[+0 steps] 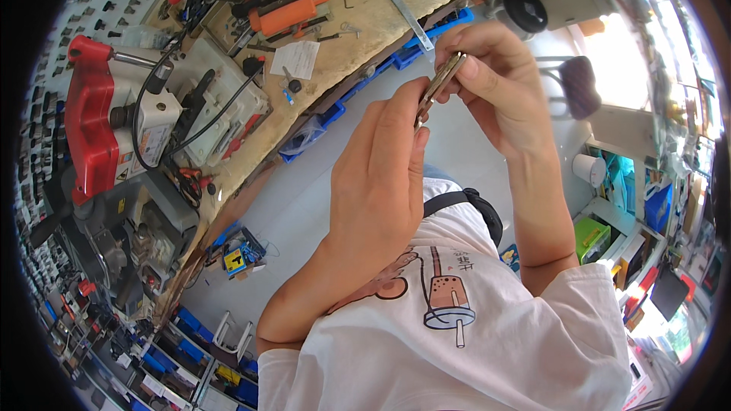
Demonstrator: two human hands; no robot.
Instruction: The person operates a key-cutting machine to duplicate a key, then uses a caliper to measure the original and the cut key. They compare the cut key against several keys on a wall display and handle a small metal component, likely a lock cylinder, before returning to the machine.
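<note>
Between my two hands, raised above the floor just off the bench edge, is a small flat brownish metal piece (442, 85) with a shiny rim, tilted upward to the right. My left hand (379, 175) has its fingers closed on the lower end. My right hand (499, 87) pinches the upper end between thumb and fingers. The fingers cover much of the piece, so its exact kind cannot be made out.
On the wooden bench (365, 38) at the left stand a red and white machine (99, 118) and an orange clamp device (289, 9). A paper slip (295, 59), a black-headed key (293, 84) and a metal ruler (396, 0) lie there. A stool (579, 87) stands right.
</note>
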